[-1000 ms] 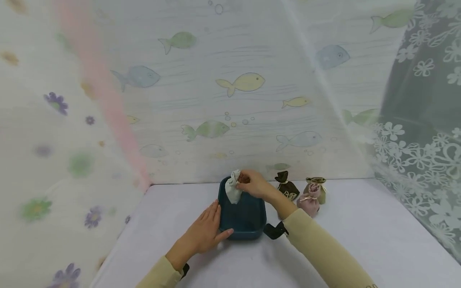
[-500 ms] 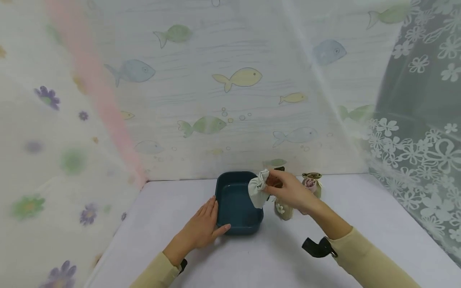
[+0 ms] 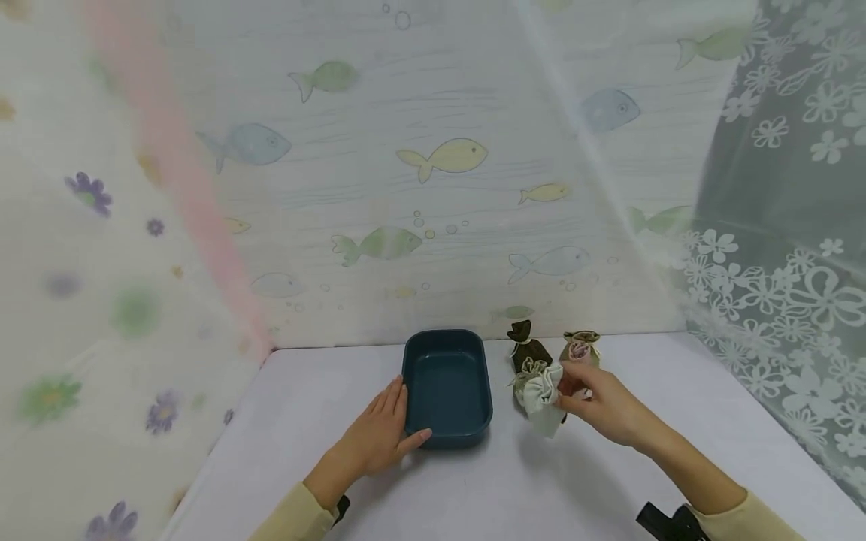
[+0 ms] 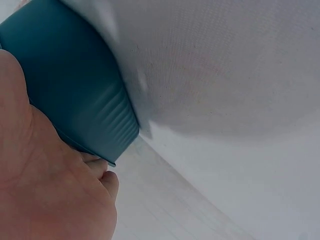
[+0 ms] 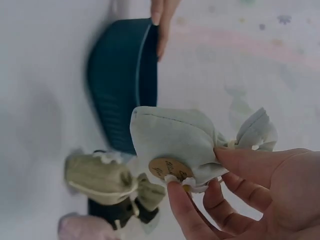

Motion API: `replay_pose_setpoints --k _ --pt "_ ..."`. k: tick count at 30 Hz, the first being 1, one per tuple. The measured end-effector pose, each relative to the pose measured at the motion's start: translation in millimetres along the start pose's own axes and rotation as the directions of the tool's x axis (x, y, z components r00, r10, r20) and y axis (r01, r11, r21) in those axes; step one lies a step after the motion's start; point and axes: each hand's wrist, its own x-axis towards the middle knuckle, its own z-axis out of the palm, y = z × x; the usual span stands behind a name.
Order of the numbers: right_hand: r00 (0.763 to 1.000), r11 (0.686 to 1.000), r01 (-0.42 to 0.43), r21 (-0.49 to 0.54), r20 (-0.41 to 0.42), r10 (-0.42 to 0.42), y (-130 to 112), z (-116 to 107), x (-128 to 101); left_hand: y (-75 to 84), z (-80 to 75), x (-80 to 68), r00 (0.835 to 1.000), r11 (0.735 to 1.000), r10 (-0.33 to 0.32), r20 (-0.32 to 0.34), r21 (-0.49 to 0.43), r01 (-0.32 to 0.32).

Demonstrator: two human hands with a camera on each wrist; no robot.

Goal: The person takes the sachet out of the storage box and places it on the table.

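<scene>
Left hand (image 3: 379,439) flat on the white table (image 3: 473,488), straight fingers pressed against the near-left wall of the teal tray (image 3: 446,387), grip open. Just right of the tray, pale green pouch (image 3: 541,394) held above the table, neck pinched in the right hand (image 3: 602,406), grip closed on it. Behind, olive pouch (image 3: 526,376), dark brown pouch (image 3: 525,346) and pink pouch (image 3: 580,350) standing close together.
</scene>
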Motion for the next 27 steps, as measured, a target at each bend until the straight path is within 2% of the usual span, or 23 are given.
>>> replay_pose_setpoints --k 7,11,15,18,23,25,27 --pt "0.998 0.997 -0.068 -0.028 0.006 0.068 29.3 0.6 -14.3 -4.2 13.0 3.8 1.0 1.0 -0.007 -0.014 0.012 0.007" --pt "0.996 0.996 -0.092 -0.014 -0.003 0.092 54.0 10.1 -14.5 -5.0 13.3 2.5 1.0 1.0 -0.001 -0.024 -0.004 0.001" --pt "0.992 0.993 -0.122 0.011 -0.017 0.122 74.6 20.9 -12.9 -3.2 8.2 0.2 1.0 0.999 0.002 -0.021 -0.054 -0.003" --pt "0.988 0.988 -0.153 0.035 -0.021 0.154 81.3 25.3 -13.2 -4.0 5.6 -1.2 1.0 0.995 0.006 -0.018 -0.102 -0.008" --pt "0.986 0.985 -0.166 0.041 0.009 0.165 83.0 16.3 -15.9 -10.5 6.4 -3.7 1.0 0.979 0.004 -0.017 -0.204 -0.007" --pt "0.99 0.99 -0.138 0.033 0.026 0.137 82.3 6.9 -18.2 -16.3 5.1 -4.9 0.999 0.973 -0.001 -0.041 -0.232 -0.009" --pt "0.995 0.995 -0.097 -0.003 0.017 0.097 82.3 -3.4 -21.2 -25.3 2.7 -5.6 0.993 0.977 0.012 -0.119 -0.212 -0.037"
